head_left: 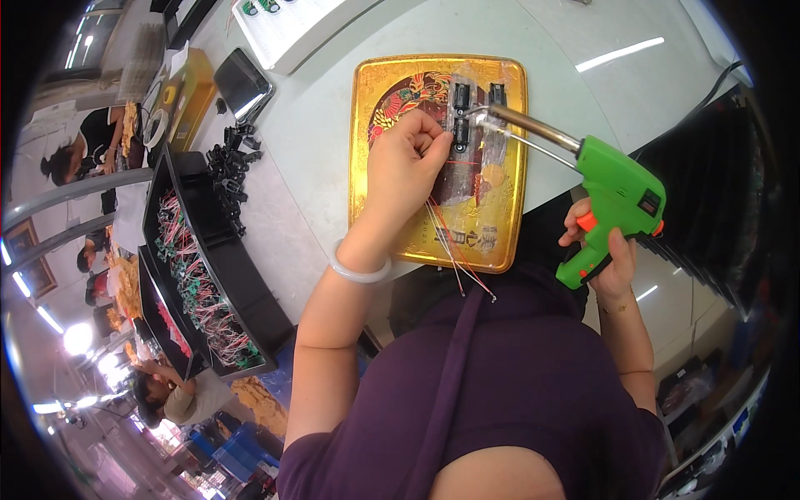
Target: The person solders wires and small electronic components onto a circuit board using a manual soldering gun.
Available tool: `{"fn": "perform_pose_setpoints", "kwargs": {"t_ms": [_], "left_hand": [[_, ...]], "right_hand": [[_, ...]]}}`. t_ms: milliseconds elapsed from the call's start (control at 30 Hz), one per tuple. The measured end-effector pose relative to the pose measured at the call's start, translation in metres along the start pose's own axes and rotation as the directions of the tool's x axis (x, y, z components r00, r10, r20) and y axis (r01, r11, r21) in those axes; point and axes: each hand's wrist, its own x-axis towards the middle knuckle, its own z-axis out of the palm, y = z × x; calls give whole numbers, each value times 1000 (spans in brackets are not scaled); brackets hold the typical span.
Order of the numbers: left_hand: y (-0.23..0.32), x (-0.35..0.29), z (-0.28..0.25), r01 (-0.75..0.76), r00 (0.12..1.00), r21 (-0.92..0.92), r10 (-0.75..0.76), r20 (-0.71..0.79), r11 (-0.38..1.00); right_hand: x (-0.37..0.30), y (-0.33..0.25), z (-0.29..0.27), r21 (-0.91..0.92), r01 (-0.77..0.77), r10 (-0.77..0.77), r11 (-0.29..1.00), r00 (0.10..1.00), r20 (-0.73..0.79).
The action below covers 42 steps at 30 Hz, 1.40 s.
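My left hand (404,162) is closed in a pinch beside small black plastic parts (461,133) on a gold tin lid (496,221). Thin red and white wires (450,242) trail out from under this hand and over the lid's near edge. Its fingertips partly hide what they pinch. Wrapped in my right hand (612,254) is the handle of a green soldering gun (621,187) with an orange trigger. The gun's metal barrel points left, and its bent tip is over the black parts, close to my left fingertips. Clear tape or film lies beneath these parts.
Left of the lid, a black bin (250,317) holds many wired green pieces. Loose black parts (229,175) are heaped behind it, near a dark phone-like device (243,83). A white tray (292,33) stands at the back. Other people work at far left.
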Motion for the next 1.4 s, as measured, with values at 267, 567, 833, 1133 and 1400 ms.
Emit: {"fn": "perform_pose_setpoints", "kwargs": {"t_ms": [267,567,833,1133,1400], "left_hand": [[0,0,1,1,999,-33,-2,-33,999],[1,-1,0,22,999,-69,-24,-27,997],[-1,-1,1,3,999,-46,-5,-39,999],[8,-5,-5,-43,998,-7,43,-48,999],[4,-9,-15,-354,935,154,348,65,922]], "right_hand": [[1,-1,-6,9,35,-35,999,999,-19],[0,1,-8,42,19,-19,999,1000,5],[0,2,-10,52,23,-23,998,1000,2],[3,-4,-8,78,1,-2,997,1000,13],[10,-8,-13,126,-18,10,992,998,65]]}}
